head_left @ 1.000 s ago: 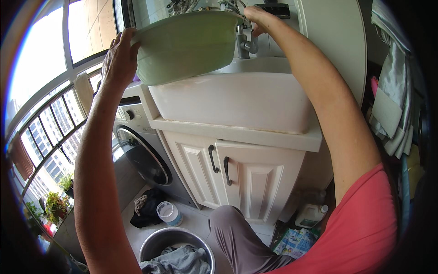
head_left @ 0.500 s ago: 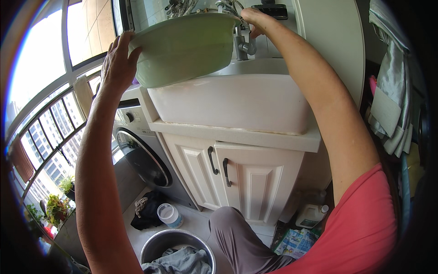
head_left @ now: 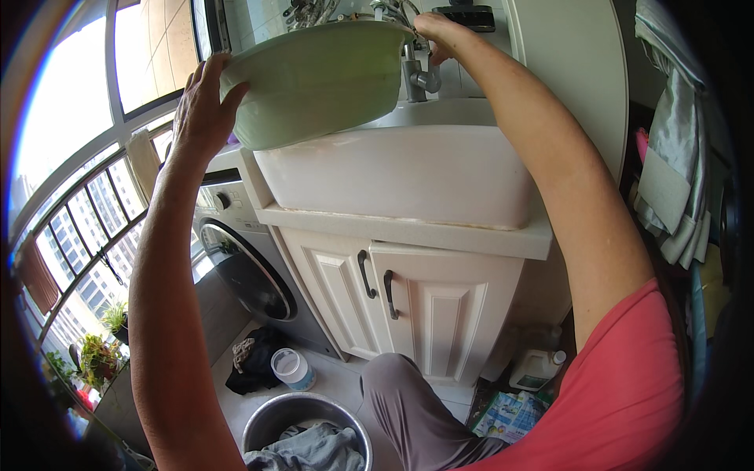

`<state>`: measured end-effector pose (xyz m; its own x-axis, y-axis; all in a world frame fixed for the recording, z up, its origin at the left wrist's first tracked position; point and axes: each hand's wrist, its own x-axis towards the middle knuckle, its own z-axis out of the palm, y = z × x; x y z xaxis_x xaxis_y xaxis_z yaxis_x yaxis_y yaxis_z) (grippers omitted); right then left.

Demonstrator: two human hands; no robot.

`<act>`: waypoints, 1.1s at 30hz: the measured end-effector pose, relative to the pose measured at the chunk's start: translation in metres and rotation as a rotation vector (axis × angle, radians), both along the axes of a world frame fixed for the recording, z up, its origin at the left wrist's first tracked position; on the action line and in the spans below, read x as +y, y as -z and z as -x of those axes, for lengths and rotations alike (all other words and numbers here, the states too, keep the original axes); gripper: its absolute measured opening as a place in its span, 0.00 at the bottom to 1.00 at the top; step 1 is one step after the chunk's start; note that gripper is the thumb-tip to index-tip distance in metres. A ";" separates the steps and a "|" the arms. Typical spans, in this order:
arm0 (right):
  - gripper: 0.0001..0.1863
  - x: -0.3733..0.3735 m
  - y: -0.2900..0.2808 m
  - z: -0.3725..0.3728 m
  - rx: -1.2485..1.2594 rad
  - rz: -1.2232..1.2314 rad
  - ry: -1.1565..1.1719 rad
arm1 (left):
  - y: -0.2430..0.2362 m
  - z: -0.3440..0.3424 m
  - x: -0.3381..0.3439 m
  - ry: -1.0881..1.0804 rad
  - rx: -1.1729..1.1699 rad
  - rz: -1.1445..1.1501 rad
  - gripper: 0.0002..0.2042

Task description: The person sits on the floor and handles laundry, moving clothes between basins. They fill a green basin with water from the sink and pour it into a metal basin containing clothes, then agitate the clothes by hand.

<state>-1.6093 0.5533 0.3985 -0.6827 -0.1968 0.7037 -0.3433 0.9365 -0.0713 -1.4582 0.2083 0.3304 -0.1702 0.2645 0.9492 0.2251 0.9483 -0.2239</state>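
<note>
A pale green plastic basin [head_left: 322,86] is raised and tilted at the left part of the white sink [head_left: 400,177], its underside at the front rim. My left hand [head_left: 203,106] grips the basin's left side, thumb against the outer wall and fingers toward the rim. At the opposite end, my right hand [head_left: 441,35] is closed at the basin's right rim, its fingertips partly hidden. Just below that hand stands a grey faucet [head_left: 416,80]. The basin's inside cannot be seen.
Below the sink is a white cabinet [head_left: 440,314], with a washing machine [head_left: 243,267] to its left. On the floor are a metal tub [head_left: 353,428] of wet-looking cloth, a clear plastic tub [head_left: 294,370], dark cloth [head_left: 255,363] and a jug [head_left: 536,369].
The basin has shifted very slightly, and my left thumb lies a little farther over its wall. My right hand keeps nearly the same place.
</note>
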 end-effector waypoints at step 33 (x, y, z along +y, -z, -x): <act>0.44 0.003 -0.004 0.043 -0.344 0.644 -0.320 | -0.001 0.005 -0.004 0.041 0.012 0.011 0.21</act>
